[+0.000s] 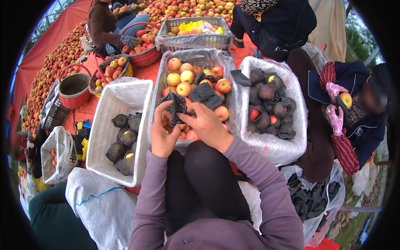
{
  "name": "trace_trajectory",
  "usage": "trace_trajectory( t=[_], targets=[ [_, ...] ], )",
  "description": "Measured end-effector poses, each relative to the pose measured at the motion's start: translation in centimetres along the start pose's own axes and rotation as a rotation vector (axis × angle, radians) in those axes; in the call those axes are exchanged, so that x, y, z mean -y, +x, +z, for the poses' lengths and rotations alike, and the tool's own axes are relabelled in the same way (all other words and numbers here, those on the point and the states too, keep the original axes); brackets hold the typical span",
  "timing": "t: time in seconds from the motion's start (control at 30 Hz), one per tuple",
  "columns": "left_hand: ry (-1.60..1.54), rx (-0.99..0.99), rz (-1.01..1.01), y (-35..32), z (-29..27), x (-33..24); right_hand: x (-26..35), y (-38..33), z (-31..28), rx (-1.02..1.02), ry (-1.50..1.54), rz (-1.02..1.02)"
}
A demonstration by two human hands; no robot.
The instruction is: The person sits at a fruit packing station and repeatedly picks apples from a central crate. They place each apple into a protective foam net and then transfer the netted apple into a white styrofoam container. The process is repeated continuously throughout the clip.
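My left hand (pixel 163 130) grips a black foam fruit net (pixel 176 106), its fingers and thumb around the net's left side. The fingertips of my right hand (pixel 207 127) pinch the near edge of the same net. Whether an apple is inside it, I cannot tell. Both hands are over a grey crate (pixel 153 100) lined with clear plastic. Loose red and yellow apples (pixel 183 88) fill this crate. More empty black foam nets (pixel 206 95) lie on the apples, just beyond my right hand.
Netted apples lie in a white crate (pixel 99 121) at left and a plastic-lined white crate (pixel 303 121) at right. A bag of black nets (pixel 308 199) is at lower right. Red baskets (pixel 75 100) stand far left. At right, a gloved person holds an apple (pixel 346 100).
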State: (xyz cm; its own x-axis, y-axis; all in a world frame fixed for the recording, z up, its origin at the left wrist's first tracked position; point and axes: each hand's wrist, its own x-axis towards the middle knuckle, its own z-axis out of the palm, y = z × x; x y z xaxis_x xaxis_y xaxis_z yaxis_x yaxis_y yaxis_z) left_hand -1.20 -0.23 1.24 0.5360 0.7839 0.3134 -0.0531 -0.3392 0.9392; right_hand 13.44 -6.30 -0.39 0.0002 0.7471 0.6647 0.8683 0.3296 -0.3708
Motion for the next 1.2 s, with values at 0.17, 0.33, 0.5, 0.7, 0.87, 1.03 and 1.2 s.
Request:
trace_trajectory(
  t=[0.17, 0.33, 0.5, 0.7, 0.87, 1.03, 1.2],
  targets=[
    [-0.025, -0.103, -0.033, 0.5, 0.1, 0.7, 0.5, 0.1, 1.0, 0.162, -0.041, 0.106],
    [0.186, -0.239, 0.075, 0.5, 0.2, 1.5, 0.9, 0.9, 1.3, 0.448, -0.108, -0.008],
    [0.345, -0.251, 0.163, 0.4, 0.7, 1.1, 1.4, 2.5, 0.4, 0.629, 0.015, 0.163],
    [0.074, -0.173, -0.029, -0.1, 0.1, 0.9, -1.8, 4.0, 1.8, 0.468, 1.408, 0.827],
    [-0.050, -0.325, -0.019, 0.3, -1.3, 1.9, 0.2, 3.3, 2.6, 0.198, 1.452, 0.573],
    [-0.207, -0.535, 0.012, 0.7, -1.2, 1.6, 0.7, 1.7, 4.1, 0.297, 0.225, -0.059],
    [-0.089, -0.472, 0.067, 0.6, -1.3, 1.5, 1.4, 3.4, 3.0, 0.300, 0.430, 0.155]
  ],
)
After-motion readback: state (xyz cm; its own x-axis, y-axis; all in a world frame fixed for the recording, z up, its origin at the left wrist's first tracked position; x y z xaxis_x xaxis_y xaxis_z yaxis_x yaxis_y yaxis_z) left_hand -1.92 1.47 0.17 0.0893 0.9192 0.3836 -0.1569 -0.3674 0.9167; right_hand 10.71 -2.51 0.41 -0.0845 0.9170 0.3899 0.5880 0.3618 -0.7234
